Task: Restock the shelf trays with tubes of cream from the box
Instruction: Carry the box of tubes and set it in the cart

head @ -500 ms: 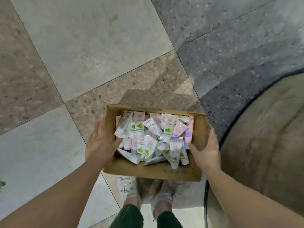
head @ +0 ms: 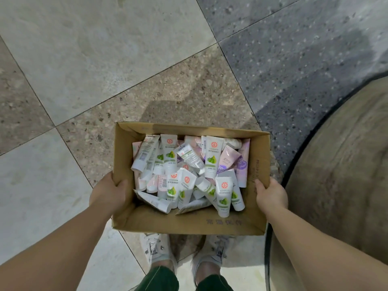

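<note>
An open cardboard box (head: 184, 222) is held over the tiled floor, above my feet. It is filled with several tubes of cream (head: 190, 171), white ones with green print and pink and purple ones, lying loose in a heap. My left hand (head: 109, 193) grips the box's left wall, thumb curled over the rim. My right hand (head: 270, 195) grips the right wall the same way. No shelf or tray is in view.
Large stone tiles (head: 94, 49) in grey and brown cover the floor ahead. A round brown surface with a dark rim (head: 340, 175) curves along the right side, close to my right arm. My white shoes (head: 159, 253) stand below the box.
Both hands have closed on the box's side walls, thumbs now inside the rim. The box sits larger and closer in view, lifted toward the camera.
</note>
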Motion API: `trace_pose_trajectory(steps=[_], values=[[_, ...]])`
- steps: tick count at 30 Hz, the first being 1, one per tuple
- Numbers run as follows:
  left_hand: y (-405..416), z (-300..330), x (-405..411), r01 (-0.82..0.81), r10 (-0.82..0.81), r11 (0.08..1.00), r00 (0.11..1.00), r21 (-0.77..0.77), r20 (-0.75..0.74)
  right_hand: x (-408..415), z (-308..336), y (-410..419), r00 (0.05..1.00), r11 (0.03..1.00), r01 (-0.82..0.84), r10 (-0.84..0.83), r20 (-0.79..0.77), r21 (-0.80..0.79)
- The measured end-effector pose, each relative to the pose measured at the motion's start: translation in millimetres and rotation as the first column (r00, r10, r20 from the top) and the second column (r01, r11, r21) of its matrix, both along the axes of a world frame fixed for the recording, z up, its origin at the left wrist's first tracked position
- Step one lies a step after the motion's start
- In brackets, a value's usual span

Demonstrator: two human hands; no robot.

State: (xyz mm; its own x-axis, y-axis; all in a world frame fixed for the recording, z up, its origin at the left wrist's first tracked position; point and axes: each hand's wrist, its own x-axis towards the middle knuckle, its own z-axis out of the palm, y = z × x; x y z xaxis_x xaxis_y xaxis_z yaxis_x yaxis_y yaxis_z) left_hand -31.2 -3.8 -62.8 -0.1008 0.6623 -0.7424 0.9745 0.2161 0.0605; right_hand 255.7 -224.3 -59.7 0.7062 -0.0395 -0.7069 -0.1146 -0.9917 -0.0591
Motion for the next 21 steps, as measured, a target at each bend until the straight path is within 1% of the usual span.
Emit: trace_pose_trajectory(steps=[4,7,10,15,18,21], values=[[13.0,42.9,9.1,0.04,-0.04,0.999,0.999,0.013,-0.001,12.7,44.6,11.1,0.999,0.999,-0.042,0.042,0.027,0.03],[26.9,98.1,21.8,0.084,-0.084,0.995,0.996,0.048,0.009,28.9,99.1,22.9,0.997,0.993,-0.059,0.054,0.06,0.098],[43.8,164.1,39.1,0.087,-0.093,0.99,0.994,0.11,0.052,47.5,169.1,39.0,0.989,0.981,-0.087,0.064,0.134,0.172],[80.3,308.3,77.9,0.1,-0.141,0.957,0.981,0.273,0.136,83.3,309.8,78.7,0.958,0.962,-0.116,0.043,0.284,0.246],[107.1,410.3,103.0,0.13,-0.208,0.914,0.964,0.383,0.168,107.8,408.7,107.6,0.931,0.94,-0.154,0.036,0.362,0.304],[138.8,511.8,128.3,0.133,-0.252,0.865,0.949,0.485,0.189,130.7,511.2,131.7,0.907,0.93,-0.198,0.054,0.417,0.311]])
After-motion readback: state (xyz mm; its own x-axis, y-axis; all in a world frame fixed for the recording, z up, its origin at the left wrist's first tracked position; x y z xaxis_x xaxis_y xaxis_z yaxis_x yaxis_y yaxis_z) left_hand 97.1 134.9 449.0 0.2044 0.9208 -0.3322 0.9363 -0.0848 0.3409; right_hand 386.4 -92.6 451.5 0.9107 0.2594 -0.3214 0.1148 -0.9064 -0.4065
